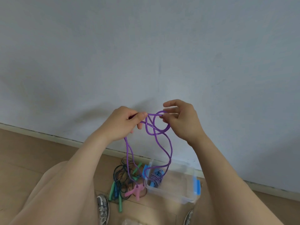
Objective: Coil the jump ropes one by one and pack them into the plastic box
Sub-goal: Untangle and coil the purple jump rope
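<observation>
Wall: pale grey painted wall [146, 46] fills the upper view; a light skirting board runs along its foot
Floor: light brown wooden floor [24, 151] below the wall; everything else stands or lies on it
Box: clear rectangular plastic box [178, 184] with blue latches, open, on the floor against the wall, between the person's arms in this view
Held rope: purple glossy plastic jump rope [170, 148] held up in the air between both hands; looped and crossed over itself near the top; long strands hang down in front of the box and the pile
Pile: loose tangle of dark thin jump ropes [121, 174] with green, blue and pink handles, on the floor just left of the box
Left hand [125, 125]: thumb and fingers pinch the purple rope at its top
Right hand [181, 122]: fingertips pinch a small round loop of the same rope
Packed rope: blue-and-white braided coiled rope [156, 177] lying inside the box at its left end
Shoes: two grey trainers [103, 208] at the bottom edge
</observation>
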A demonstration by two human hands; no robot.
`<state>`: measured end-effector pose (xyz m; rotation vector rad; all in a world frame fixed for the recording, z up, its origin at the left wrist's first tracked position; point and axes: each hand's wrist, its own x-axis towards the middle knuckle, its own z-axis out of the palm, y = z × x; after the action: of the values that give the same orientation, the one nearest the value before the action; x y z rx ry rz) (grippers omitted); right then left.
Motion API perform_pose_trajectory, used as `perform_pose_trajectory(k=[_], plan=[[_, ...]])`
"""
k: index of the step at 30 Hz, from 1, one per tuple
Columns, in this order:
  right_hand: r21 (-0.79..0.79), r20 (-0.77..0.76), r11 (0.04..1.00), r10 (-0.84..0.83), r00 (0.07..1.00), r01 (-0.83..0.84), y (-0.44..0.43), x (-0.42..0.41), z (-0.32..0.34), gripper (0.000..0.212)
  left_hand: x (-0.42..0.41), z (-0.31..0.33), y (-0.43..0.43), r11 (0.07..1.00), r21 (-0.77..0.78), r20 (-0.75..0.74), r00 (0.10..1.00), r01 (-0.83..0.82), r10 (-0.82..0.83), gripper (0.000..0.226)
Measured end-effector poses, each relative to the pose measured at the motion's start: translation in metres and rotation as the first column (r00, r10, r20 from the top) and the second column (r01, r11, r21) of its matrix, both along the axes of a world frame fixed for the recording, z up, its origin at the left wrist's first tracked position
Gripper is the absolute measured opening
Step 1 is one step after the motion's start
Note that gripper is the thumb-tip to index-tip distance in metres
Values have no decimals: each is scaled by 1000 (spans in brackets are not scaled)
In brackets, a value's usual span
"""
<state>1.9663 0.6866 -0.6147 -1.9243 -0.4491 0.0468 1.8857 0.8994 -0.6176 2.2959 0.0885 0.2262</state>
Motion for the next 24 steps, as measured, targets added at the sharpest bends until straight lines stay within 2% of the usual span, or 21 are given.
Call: perform_pose_trajectory(k=[2, 5, 7, 8, 9, 11, 13, 17, 19, 20, 21, 22, 23, 24], plan=[[2, -17, 998, -68, 998, 68, 0, 3, -4, 19, 2, -4, 0, 998, 45, 30, 999, -35, 33, 53], [47, 12, 973, -229, 973, 228, 0, 6, -6, 20, 4, -5, 2, 994, 64, 53, 995, -88, 84, 49], [166, -55, 934, -311, 949, 315, 0, 8, -2, 21, 3, -6, 7, 992, 47, 26, 993, -116, 115, 46], [253, -140, 906, -313, 940, 339, -1, 9, 2, 21, 3, -7, 9, 990, 32, 3, 991, -134, 134, 46], [369, -254, 864, -262, 931, 344, -1, 9, 5, 20, 3, -8, 11, 987, 24, -17, 988, -156, 156, 47], [586, -426, 742, -60, 903, 325, 1, 6, 11, 18, 6, -13, 14, 980, 30, -42, 979, -199, 200, 49], [631, -469, 707, 19, 883, 320, 1, 3, 14, 16, 9, -17, 15, 959, 27, -37, 958, -283, 284, 50], [488, -480, 826, -16, 877, 282, -10, 6, 16, 30, 13, -18, 24, 856, -66, 103, 849, -513, 518, 55], [252, -389, 946, -92, 917, 202, -17, 9, 13, 23, 13, -17, 27, 801, -133, 93, 798, -583, 596, 57], [57, -259, 982, -161, 952, 182, -19, 9, 11, 13, 14, -18, 29, 780, -158, 72, 780, -606, 621, 58], [-115, -114, 974, -209, 971, 196, -20, 9, 8, 6, 15, -20, 31, 758, -197, 37, 768, -622, 640, 59], [-241, 2, 944, -231, 973, 224, -20, 10, 4, 13, 16, -22, 32, 731, -254, 1, 755, -634, 655, 60], [-307, 41, 918, -252, 967, 252, -18, 10, 1, 25, 18, -24, 33, 701, -315, -38, 746, -640, 665, 58], [-322, 4, 909, -278, 960, 265, -16, 9, 0, 37, 19, -25, 33, 673, -368, -71, 741, -642, 668, 54]])
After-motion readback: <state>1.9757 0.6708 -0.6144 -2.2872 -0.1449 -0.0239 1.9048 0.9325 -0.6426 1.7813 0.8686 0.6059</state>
